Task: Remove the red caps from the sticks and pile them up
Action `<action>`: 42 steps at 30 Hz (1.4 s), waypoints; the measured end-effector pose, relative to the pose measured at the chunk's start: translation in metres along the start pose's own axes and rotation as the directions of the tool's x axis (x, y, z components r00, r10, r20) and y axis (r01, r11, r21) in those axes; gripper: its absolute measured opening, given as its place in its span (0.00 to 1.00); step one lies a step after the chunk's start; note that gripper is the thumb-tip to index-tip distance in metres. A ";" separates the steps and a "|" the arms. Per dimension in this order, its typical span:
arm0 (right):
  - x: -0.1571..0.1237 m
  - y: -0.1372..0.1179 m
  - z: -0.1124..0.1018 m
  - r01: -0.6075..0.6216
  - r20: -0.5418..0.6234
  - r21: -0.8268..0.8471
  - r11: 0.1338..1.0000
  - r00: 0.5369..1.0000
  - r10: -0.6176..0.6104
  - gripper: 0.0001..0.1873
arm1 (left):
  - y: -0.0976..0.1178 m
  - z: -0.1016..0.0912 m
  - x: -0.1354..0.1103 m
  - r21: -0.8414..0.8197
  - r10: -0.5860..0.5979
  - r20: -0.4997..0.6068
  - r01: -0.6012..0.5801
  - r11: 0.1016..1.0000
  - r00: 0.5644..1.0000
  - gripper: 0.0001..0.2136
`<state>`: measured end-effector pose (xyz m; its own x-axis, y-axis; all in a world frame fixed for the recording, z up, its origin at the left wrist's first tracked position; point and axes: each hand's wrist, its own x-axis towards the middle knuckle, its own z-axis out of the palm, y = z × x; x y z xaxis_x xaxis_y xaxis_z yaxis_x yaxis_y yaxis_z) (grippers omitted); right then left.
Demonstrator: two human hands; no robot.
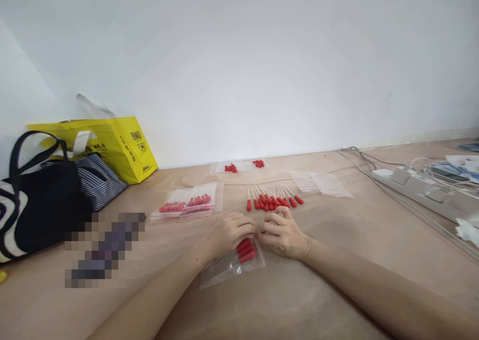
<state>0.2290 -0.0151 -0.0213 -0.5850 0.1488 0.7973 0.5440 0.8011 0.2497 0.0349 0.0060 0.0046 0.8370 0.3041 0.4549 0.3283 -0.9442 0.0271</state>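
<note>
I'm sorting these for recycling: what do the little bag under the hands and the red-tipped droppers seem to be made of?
The bag looks like thin, clear, glossy plastic film; the red tips show through it. The droppers seem to have see-through stems, glass or plastic, I cannot tell which, and matte red bulbs, probably rubber.

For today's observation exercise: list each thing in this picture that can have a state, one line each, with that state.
Left hand: closed on the bag's mouth.
Right hand: closed on the same mouth.
Clear bag: flat on the table, red-capped droppers inside.
Loose droppers: unbagged, fanned out.
Filled bags: stacked, lying flat.
Empty bags: flat, unfilled.
Yellow bag: upright against the wall.
Power strip: plugs inserted.
</note>
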 end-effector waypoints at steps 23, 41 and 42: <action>-0.009 0.026 -0.013 -0.071 0.417 0.037 0.997 0.908 0.050 0.09 | 0.016 -0.009 -0.009 -0.079 -0.388 0.141 0.401 0.913 0.911 0.14; -0.001 0.024 -0.015 -0.584 0.594 0.466 0.664 0.763 0.254 0.10 | 0.027 -0.011 -0.027 -0.024 -0.351 0.378 0.389 0.921 0.857 0.24; 0.000 0.024 -0.016 -0.591 0.609 0.481 0.648 0.757 0.238 0.10 | 0.027 -0.010 -0.027 -0.030 -0.352 0.379 0.392 0.920 0.856 0.24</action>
<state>0.2517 -0.0048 -0.0063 -0.6794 0.6563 0.3282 0.4088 0.7099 -0.5735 0.0166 -0.0291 0.0018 0.7664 0.6410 0.0423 0.6170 -0.7527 0.2297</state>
